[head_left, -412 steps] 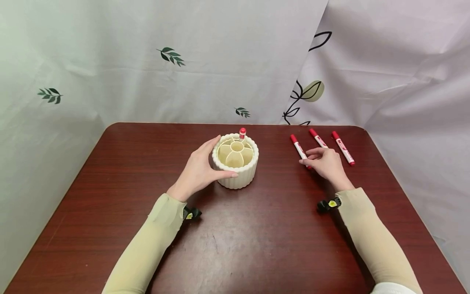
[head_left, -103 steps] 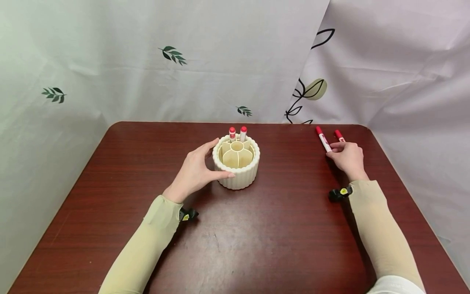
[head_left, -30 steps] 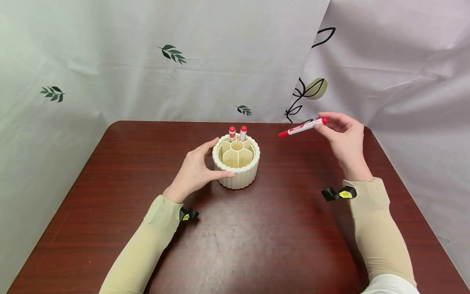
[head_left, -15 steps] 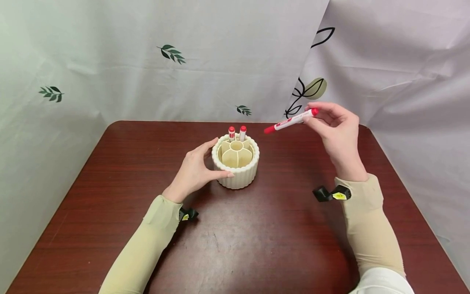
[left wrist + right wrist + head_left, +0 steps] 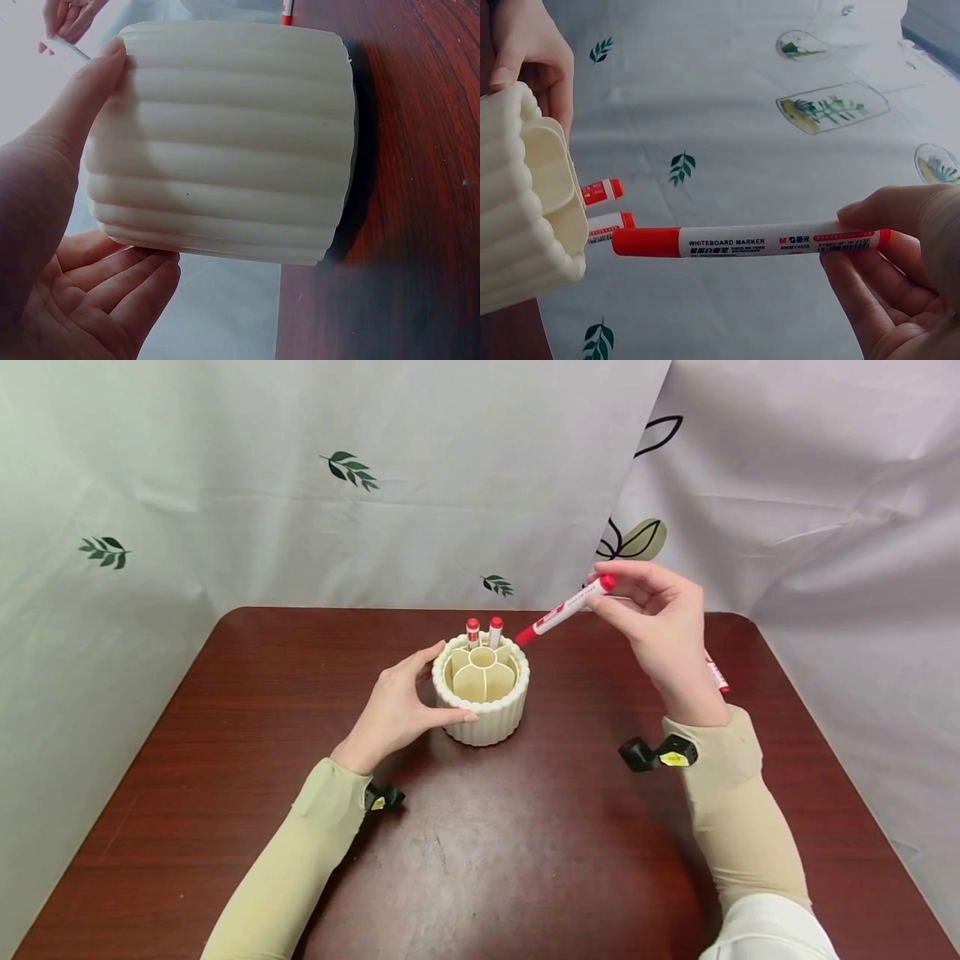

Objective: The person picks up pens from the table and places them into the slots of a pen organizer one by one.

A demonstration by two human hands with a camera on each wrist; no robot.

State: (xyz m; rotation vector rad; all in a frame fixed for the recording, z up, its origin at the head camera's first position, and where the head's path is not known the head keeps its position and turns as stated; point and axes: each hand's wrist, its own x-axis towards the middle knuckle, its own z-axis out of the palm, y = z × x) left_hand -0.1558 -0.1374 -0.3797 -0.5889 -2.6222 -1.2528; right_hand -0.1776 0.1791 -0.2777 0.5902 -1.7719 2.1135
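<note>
A cream ribbed pen holder (image 5: pixel 491 722) with petal-shaped compartments stands upright on the table. My left hand (image 5: pixel 392 710) grips its left side, thumb at the front and fingers round the back; the left wrist view shows the thumb (image 5: pixel 94 79) on the ribbed wall. Two red-capped markers stand in rear compartments, a left one (image 5: pixel 472 632) and a right one (image 5: pixel 496 632). My right hand (image 5: pixel 660 627) pinches a white whiteboard marker (image 5: pixel 757 240) near one end. Its red cap slants down-left, close to the holder's right rear rim in the head view.
Another red-and-white marker (image 5: pixel 717 673) lies on the brown table (image 5: pixel 480 860) at the right, partly hidden by my right wrist. A pale curtain (image 5: pixel 420 527) with leaf prints hangs behind the table's far edge.
My right hand has lifted a marker off the table and carried it left to the holder, tilting it steeper. Earlier the holder held one marker; now two. The left hand keeps its grip.
</note>
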